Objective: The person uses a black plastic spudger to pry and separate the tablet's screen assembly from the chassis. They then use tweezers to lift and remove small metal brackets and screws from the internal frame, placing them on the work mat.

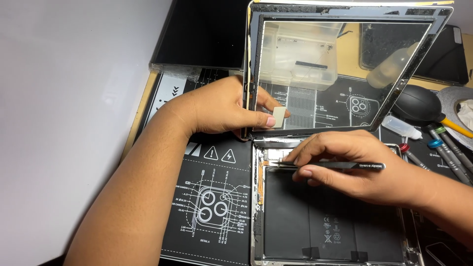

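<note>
The left hand (217, 108) grips the left edge of a lifted glass screen panel with a dark cracked border (345, 69) and holds it tilted upward; the fingers are clamped on the frame, and the thumb presses a small pale plastic pick (279, 117) against the glass. The right hand (354, 162) is closed around thin black tweezers (335, 166), and their tips reach to the upper left corner of an opened tablet body with a silver rim (257, 207), just under the left hand. The two hands are apart, the left one above and the right one below it.

Inside the tablet, under the right hand, lies a large flat black battery (315, 216) with small white round and square marks printed near its lower middle. Left of the right hand, under the left forearm, a black work mat (207, 202) covers the surface; it has white line drawings, two white triangle warning signs and a diagram of three circles.

Behind the glass panel stands a translucent plastic box (300, 54). To the right of the right hand there are a small clear dropper bottle (401, 127), a black rubber air blower with a yellow nozzle (421, 104), and several screwdrivers with red, blue and green rings (436, 148). Beyond the left hand a dark flat panel (202, 34) lies on the surface.
</note>
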